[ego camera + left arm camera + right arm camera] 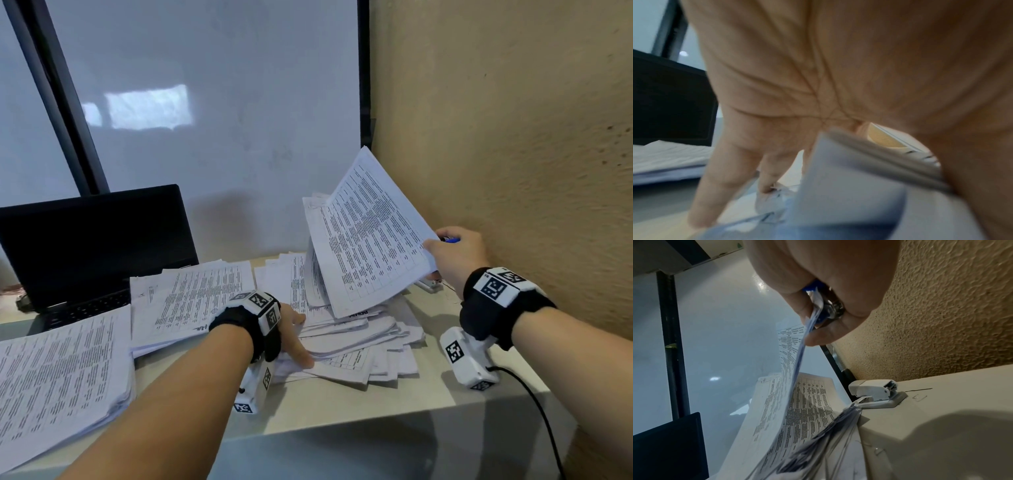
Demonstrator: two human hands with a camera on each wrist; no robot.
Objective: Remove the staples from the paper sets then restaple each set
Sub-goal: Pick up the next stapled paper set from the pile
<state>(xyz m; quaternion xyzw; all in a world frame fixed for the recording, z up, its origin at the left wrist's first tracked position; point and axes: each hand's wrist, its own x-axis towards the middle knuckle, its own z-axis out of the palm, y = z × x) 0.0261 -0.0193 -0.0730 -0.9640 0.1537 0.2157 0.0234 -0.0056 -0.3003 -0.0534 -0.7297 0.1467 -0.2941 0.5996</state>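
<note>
The right hand (452,253) pinches the near corner of a printed white paper set (366,236) between thumb and fingers, lifting it so the sheets stand tilted above the messy heap of loose white papers (359,346) on the desk. Tucked in the same hand, against the paper, is a small blue-and-metal tool (826,308); from the wrist view it looks like a staple remover, though most of it is hidden by the fingers.

The left hand (291,332) lies spread on the near edge of that heap, fingers fairly straight, thumb pressing the top sheets down; it grips nothing that I can see.

Just beyond the lifted set, against the textured tan wall (513,137), sits a small white stapler (875,392) on the pale desk top (342,401), with a few loose bent staples (919,396) beside it.

To the left lie two more stacks of printed sheets (191,301), the nearer one (61,373) thick, and behind them an open black laptop (96,246).
</note>
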